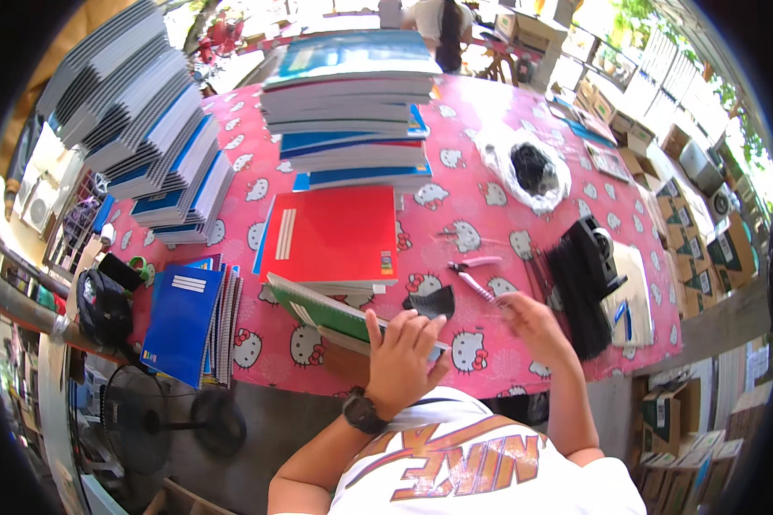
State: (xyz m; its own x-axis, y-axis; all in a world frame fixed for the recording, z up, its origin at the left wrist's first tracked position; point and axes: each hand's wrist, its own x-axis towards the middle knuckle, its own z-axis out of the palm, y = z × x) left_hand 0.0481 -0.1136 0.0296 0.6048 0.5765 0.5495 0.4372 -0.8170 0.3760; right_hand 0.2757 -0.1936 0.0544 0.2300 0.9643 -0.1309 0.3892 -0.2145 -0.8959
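My left hand is closed on the upper edge of a green-covered notebook, which stands tilted at the table's near edge. My right hand has its fingers curled at the end of one handle of the pink-handled pliers; the pliers' handles are spread apart. Between the two hands lies a small black ribbed piece. Just beyond the green notebook is a stack topped by a red notebook. Right of my right hand lies a thick bundle of thin black strands.
Tall notebook stacks rise at the back and far left. Blue spiral notebooks lie at the near left. A plastic bag with black contents sits at the back right. A black fan stands below; cardboard boxes line the right.
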